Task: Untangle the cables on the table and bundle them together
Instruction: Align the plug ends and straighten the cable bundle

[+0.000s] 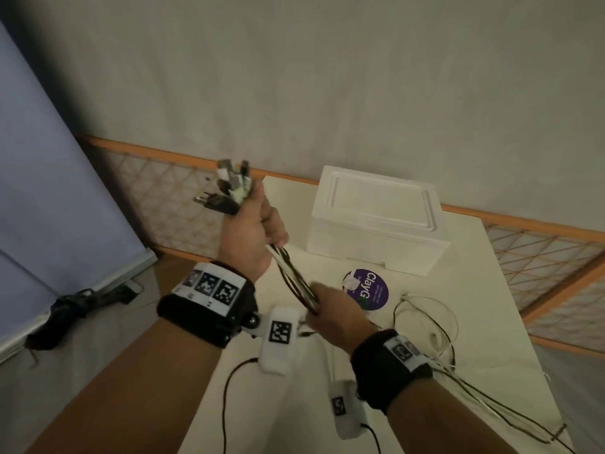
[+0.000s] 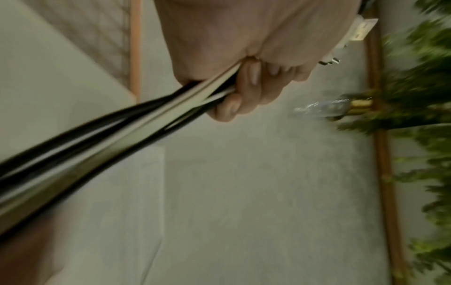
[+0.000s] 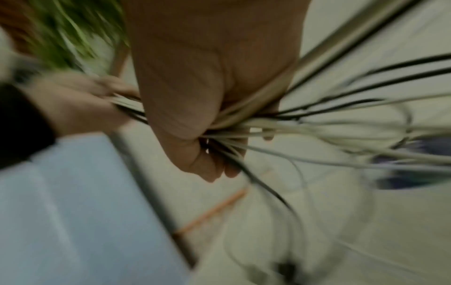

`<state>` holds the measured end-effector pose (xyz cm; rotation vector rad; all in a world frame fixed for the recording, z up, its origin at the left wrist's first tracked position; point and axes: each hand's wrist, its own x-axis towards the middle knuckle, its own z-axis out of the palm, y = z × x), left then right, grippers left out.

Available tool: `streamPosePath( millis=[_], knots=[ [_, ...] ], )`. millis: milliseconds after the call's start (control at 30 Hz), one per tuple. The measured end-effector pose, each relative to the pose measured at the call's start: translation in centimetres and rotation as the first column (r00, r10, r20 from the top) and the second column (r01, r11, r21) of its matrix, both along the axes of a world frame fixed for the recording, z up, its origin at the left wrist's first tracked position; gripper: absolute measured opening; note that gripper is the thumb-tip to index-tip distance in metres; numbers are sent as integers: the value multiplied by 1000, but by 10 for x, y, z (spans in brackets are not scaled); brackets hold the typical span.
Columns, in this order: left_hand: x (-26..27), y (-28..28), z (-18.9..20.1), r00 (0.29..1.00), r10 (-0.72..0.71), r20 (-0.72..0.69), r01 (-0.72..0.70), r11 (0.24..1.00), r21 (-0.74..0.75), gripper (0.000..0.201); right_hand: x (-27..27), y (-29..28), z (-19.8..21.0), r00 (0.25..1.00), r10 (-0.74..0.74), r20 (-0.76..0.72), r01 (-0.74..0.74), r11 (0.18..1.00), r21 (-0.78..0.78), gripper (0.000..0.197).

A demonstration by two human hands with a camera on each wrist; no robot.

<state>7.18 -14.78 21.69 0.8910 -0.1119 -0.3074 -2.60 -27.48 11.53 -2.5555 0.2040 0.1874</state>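
My left hand (image 1: 258,221) is raised above the table's left edge and grips a bunch of black and white cables (image 1: 294,276) just below their plug ends (image 1: 230,188), which stick out above the fist. In the left wrist view the fingers (image 2: 251,81) curl round the cables (image 2: 122,131). My right hand (image 1: 330,309) holds the same bunch lower down, with the stretch between both hands taut. In the right wrist view the strands (image 3: 317,127) fan out loose past the right hand (image 3: 209,123). The slack tails (image 1: 435,326) trail over the white table (image 1: 491,371).
A white foam box (image 1: 376,221) stands at the back of the table. A round purple-labelled lid (image 1: 368,290) lies in front of it. An orange lattice fence (image 1: 550,257) runs behind. A black bundle (image 1: 72,309) lies on the floor at left.
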Motion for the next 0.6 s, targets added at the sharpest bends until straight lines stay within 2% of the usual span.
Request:
streamPosePath(
  millis=[33,100,200,267,367,433,500,600],
  knots=[
    [10,11,6,999,35,12,-35,999,-27,50,-11,-16,-17,998,-57,-38,56,998,-16,10],
    [26,37,12,992,121,-20,-123,990,-69,48,-37,-50,-38,983,-174,-51,167,978,-127,16],
    [27,55,4,978,187,-92,-192,980,-54,52,-58,-89,-37,967,-252,44,256,946,-198,22],
    [28,58,6,962,243,-122,-249,968,-36,53,-68,-111,-37,960,-276,47,280,937,-210,23],
    [49,82,24,913,361,-192,-362,932,30,52,-92,-146,-48,926,-365,-97,303,870,-388,11],
    [65,102,32,903,385,-189,-382,923,53,52,-101,-165,-50,903,-402,-151,280,817,-504,8],
    [72,104,30,914,376,-152,-361,925,118,56,-97,-172,-44,907,-391,-159,282,841,-461,8],
    [63,80,18,922,384,-56,-352,889,292,54,-71,-165,-18,928,-341,-148,284,908,-307,18]
  ],
)
